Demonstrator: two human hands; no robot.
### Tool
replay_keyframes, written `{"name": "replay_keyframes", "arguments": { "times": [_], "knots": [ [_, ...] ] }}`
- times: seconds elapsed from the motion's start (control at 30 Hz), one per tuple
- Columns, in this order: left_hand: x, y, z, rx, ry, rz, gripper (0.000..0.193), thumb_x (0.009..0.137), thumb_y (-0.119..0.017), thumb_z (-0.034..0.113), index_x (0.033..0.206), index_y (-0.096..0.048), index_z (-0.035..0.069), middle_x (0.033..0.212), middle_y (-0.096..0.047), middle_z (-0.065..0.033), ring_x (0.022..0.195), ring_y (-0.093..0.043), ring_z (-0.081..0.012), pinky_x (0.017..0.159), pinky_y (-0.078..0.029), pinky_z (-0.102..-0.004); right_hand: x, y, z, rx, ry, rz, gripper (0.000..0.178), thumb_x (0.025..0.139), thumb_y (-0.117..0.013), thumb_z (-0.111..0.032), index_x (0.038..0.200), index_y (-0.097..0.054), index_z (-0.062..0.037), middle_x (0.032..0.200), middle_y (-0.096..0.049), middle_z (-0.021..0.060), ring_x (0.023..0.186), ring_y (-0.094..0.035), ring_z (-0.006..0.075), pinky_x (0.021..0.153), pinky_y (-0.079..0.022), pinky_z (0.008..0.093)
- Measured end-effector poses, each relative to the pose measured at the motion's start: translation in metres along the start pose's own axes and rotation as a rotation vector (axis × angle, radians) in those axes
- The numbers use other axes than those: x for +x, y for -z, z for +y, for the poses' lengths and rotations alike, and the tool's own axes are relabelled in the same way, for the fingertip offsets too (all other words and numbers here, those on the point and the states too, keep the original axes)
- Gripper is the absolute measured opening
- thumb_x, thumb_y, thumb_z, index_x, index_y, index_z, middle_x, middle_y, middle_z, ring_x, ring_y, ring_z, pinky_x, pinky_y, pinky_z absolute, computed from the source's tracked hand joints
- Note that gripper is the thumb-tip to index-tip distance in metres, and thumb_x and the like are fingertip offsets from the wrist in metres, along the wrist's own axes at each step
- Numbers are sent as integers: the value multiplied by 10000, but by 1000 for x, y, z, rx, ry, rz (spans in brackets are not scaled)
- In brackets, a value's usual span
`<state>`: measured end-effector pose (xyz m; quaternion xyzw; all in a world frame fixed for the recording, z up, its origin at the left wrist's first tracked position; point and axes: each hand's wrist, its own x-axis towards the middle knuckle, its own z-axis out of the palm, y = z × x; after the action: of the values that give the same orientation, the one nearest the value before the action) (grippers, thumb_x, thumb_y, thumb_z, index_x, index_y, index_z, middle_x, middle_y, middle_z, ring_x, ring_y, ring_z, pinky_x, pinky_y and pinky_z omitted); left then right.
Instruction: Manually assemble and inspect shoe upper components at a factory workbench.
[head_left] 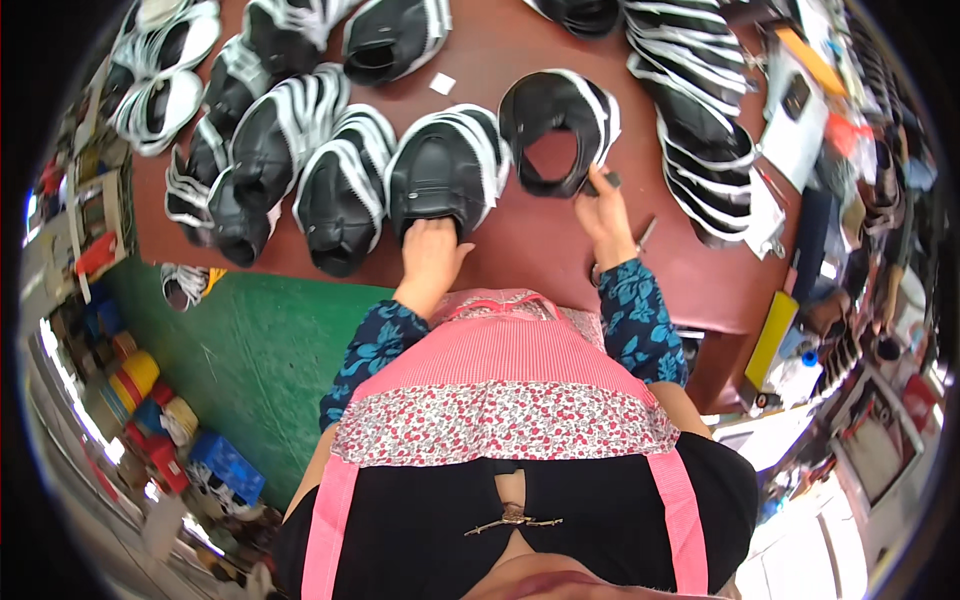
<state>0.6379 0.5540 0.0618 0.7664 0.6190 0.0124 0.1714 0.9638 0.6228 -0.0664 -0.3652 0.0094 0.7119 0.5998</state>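
Observation:
Black shoe uppers with white edges lie in overlapping rows on a reddish-brown table. My left hand (432, 255) reaches into the opening of a stacked black upper (437, 165) near the table's front edge; its fingertips are hidden inside, gripping the rim. To the right, a single black upper (520, 105) lies with its oval opening showing the tabletop. My right hand (603, 215) pinches this upper at its lower right edge. A small dark piece (613, 180) shows at those fingertips; what it is I cannot make out.
More uppers are stacked at the left (290, 120) and right (690, 90). Scissors (647, 232), partly hidden, lie beside my right wrist. A small white square (442, 83) rests on the table (460, 50). Colourful bins (135, 385) and a blue crate (225, 465) stand on the floor at left.

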Motion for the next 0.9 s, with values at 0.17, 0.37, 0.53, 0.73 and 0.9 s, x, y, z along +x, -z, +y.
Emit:
{"name": "replay_keyframes", "arguments": {
  "times": [0.17, 0.37, 0.53, 0.73, 0.9],
  "knots": [
    [21, 42, 73, -33, -86, 97, 330, 975, -830, 365, 885, -732, 63, 912, -759, -139, 822, -738, -348, 721, -598, -455, -90, 46, 15, 162, -70, 136, 203, 1135, -607, -103, 1324, -647, -40, 1328, -718, 92, 1277, -660, 248, 1200, -471, 410],
    [45, -33, 151, -655, -231, 40, 251, 992, -816, 222, 1049, -732, -7, 962, -726, -188, 870, -720, -404, 735, -564, -453, -118, 49, 23, 285, -156, 195, 120, 1111, -655, -102, 1229, -650, -81, 1231, -711, 35, 1177, -672, 201, 1098, -488, 357],
    [40, -15, 137, -1591, 333, -94, 261, 1056, -695, 156, 1257, -647, -4, 1086, -740, -90, 976, -695, -142, 904, -566, -333, -124, 77, 0, -24, -72, 422, 165, 1110, -704, -171, 1256, -654, -117, 1150, -661, -18, 1122, -628, 132, 989, -472, 329],
    [27, -2, 97, -1465, 502, -150, 359, 1030, -803, 145, 1341, -689, 9, 1219, -782, -70, 1064, -750, -169, 977, -607, -364, -119, 63, -35, -141, -162, 248, 139, 1110, -708, -188, 1225, -676, -118, 1089, -634, -59, 1007, -569, 77, 905, -424, 262],
    [41, -45, 152, -589, -212, -33, 470, 929, -859, 322, 1157, -679, -48, 1126, -683, -277, 1046, -624, -503, 937, -509, -576, -132, 5, -36, -359, -148, 78, 126, 1127, -654, -141, 1193, -715, -52, 1126, -650, -2, 1000, -588, 103, 926, -458, 282]
  ]
}}
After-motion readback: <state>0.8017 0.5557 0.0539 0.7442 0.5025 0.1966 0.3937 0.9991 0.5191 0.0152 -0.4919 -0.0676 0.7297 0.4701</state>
